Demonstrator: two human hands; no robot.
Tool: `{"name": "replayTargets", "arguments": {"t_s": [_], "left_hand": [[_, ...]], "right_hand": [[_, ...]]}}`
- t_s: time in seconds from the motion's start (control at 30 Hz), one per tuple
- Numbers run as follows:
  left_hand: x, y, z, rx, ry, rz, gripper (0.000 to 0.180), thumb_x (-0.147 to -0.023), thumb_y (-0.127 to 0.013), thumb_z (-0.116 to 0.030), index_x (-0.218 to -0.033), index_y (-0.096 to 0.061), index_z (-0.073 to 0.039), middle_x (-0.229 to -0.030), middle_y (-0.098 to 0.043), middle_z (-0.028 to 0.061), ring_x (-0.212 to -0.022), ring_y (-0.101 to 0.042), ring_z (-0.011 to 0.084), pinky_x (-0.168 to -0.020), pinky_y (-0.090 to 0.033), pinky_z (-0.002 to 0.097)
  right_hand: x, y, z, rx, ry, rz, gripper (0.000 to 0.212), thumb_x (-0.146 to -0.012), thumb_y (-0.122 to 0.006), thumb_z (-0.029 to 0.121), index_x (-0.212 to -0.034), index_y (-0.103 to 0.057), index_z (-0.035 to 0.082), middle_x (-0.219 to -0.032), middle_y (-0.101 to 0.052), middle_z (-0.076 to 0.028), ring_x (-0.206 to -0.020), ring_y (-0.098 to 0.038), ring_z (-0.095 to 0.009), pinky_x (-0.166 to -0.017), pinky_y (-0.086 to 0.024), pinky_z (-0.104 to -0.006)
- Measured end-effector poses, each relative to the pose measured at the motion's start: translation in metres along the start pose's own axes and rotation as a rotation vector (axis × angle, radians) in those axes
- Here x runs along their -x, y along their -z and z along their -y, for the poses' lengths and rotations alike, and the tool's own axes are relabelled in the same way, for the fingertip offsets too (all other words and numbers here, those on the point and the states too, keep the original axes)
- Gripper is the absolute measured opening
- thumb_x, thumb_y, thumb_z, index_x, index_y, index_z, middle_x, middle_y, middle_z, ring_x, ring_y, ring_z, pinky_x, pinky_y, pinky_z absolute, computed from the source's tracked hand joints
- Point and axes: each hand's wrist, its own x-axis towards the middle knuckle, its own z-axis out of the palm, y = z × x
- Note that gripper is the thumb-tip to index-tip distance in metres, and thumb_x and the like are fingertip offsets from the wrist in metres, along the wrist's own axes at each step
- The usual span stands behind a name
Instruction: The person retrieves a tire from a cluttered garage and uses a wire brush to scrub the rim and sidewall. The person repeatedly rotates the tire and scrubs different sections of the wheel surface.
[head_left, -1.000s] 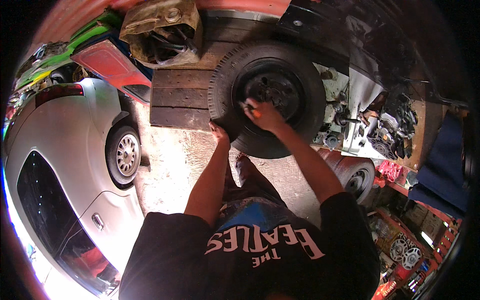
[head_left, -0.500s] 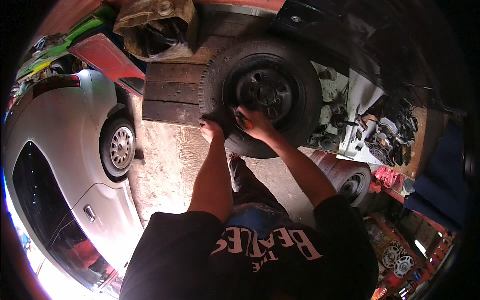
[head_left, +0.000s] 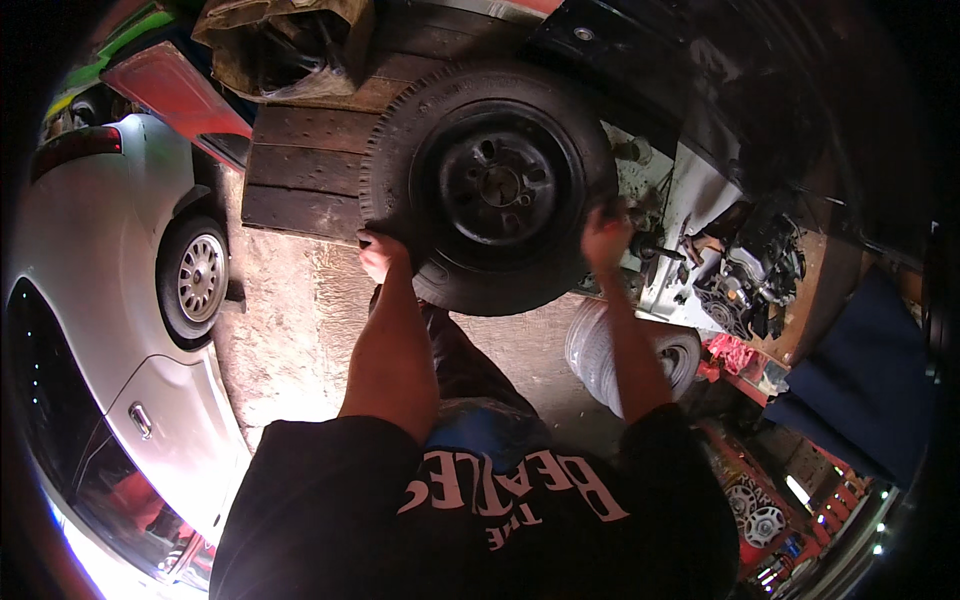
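Observation:
A black car wheel (head_left: 540, 275) with a dark steel rim (head_left: 495, 195) lies on its side on a bench of dark wooden planks (head_left: 310, 170), its near edge overhanging the front. My left hand (head_left: 380, 256) grips the tyre at its near left edge, fingers curled round the tread. At the tyre's right side is my right hand (head_left: 607, 240), smeared by motion. Its fingers do not show clearly, nor whether it touches the rubber or holds anything.
Metal engine parts (head_left: 770, 265) lie right of the wheel. A worn box (head_left: 350, 35) of dark items sits at the back left. A silver car (head_left: 90, 260) stands at left. Below the bench, at right, is another tyre (head_left: 595, 355). A dark blue cloth (head_left: 860, 380) hangs far right.
My right hand has moved from the rim's near left part to the tyre's right side. My left hand stays at the tyre's left edge. The whole view has shifted slightly.

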Motion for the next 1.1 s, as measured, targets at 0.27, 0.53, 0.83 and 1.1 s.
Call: {"name": "replayTargets", "arguments": {"t_s": [0.27, 0.53, 0.83, 1.1], "left_hand": [[-0.004, 0.005, 0.003, -0.011, 0.02, 0.009, 0.082, -0.095, -0.03, -0.06, -0.099, -0.067, 0.013, -0.103, -0.066, 0.0321, -0.1, -0.064, 0.0447, -0.091, -0.049, 0.0519], [0.002, 0.007, -0.004, -0.02, 0.032, 0.034, 0.077, -0.095, -0.031, -0.06, -0.11, -0.066, 0.007, -0.11, -0.065, 0.0292, -0.104, -0.063, 0.0439, -0.092, -0.048, 0.0521], [-0.009, -0.002, 0.005, -0.035, 0.034, 0.024, 0.077, -0.095, -0.032, -0.06, -0.108, -0.067, 0.007, -0.109, -0.065, 0.0297, -0.105, -0.063, 0.0443, -0.092, -0.048, 0.0523], [-0.003, 0.005, -0.001, -0.044, 0.073, 0.04, 0.078, -0.095, -0.03, -0.06, -0.106, -0.067, 0.008, -0.107, -0.066, 0.0304, -0.103, -0.063, 0.0442, -0.09, -0.048, 0.0525]], "right_hand": [[0.059, -0.009, 0.024, -0.44, -0.197, 0.155, 0.042, -0.089, -0.065, 0.021, -0.119, -0.055, -0.008, -0.073, -0.068, -0.016, -0.065, -0.067, -0.034, -0.062, -0.05, -0.0418], [0.106, -0.022, 0.041, -0.469, -0.164, 0.264, 0.048, -0.092, -0.061, 0.022, -0.127, -0.052, -0.009, -0.099, -0.068, -0.023, -0.097, -0.066, -0.038, -0.086, -0.05, -0.0448], [0.129, -0.021, 0.083, -0.458, -0.412, 0.218, 0.035, -0.093, -0.058, 0.019, -0.119, -0.053, -0.004, -0.109, -0.063, -0.023, -0.098, -0.064, -0.037, -0.086, -0.049, -0.0443], [0.097, 0.046, 0.102, -0.303, 0.523, 0.58, 0.025, -0.088, -0.066, 0.02, -0.106, -0.063, 0.003, -0.099, -0.063, -0.02, -0.083, -0.066, -0.033, -0.065, -0.053, -0.0428]]}}
